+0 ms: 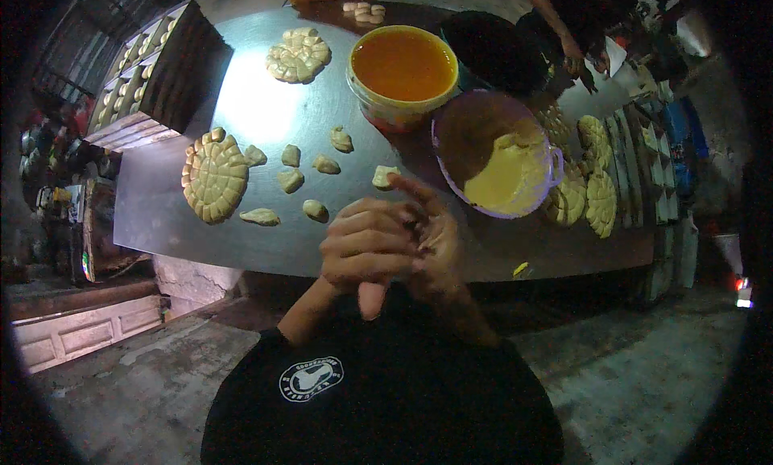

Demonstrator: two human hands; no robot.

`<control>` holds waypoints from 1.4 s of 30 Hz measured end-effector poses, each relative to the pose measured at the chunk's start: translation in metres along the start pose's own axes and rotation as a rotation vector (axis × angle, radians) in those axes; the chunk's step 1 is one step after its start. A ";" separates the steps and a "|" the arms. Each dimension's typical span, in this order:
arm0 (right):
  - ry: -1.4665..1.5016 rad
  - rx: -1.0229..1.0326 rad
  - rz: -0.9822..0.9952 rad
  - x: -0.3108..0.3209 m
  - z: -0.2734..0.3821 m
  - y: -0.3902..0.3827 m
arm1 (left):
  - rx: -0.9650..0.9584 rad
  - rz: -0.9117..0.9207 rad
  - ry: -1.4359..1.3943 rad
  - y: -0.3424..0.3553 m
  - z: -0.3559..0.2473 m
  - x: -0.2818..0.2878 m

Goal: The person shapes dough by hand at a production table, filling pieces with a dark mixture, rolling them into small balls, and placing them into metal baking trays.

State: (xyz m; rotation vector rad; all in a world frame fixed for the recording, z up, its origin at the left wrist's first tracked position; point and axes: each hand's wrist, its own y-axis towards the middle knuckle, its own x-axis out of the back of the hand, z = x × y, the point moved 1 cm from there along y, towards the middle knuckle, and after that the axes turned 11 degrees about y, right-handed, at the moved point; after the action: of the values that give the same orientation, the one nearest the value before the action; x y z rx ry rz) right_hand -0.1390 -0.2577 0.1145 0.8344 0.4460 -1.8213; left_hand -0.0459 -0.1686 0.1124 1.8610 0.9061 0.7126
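My left hand [366, 243] and my right hand [439, 243] are pressed together over the table's near edge. The left hand's fingers are curled across the right palm. One right finger sticks out forward; the rest of that hand is partly hidden and a little blurred. Whatever lies between the palms is out of sight. Just past the outstretched finger sits a small dough piece [385, 176]. Farther left are several loose dough lumps [315, 210] and a round of dough pieces set close together [216, 177]. A similar dough round [298, 56] lies farther back.
A tub of orange liquid [403, 66] and a purple-rimmed basin [555, 169] with pale yellow contents stand beyond my hands on the metal table [322, 252]. Shaped dough [600, 199] lies at the right. A crate stack [157, 78] stands far left. Another person's hand [573, 58] shows far right.
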 end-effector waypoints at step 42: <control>-0.770 0.031 0.064 -0.013 -0.041 0.110 | 1.793 -0.610 -1.137 -0.003 0.080 0.100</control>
State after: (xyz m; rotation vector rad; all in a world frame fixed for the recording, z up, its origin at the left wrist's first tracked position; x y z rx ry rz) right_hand -0.0220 -0.2657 0.1044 0.1193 -0.1051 -1.9265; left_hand 0.0716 -0.1235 0.0865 2.4011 1.1784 -2.0068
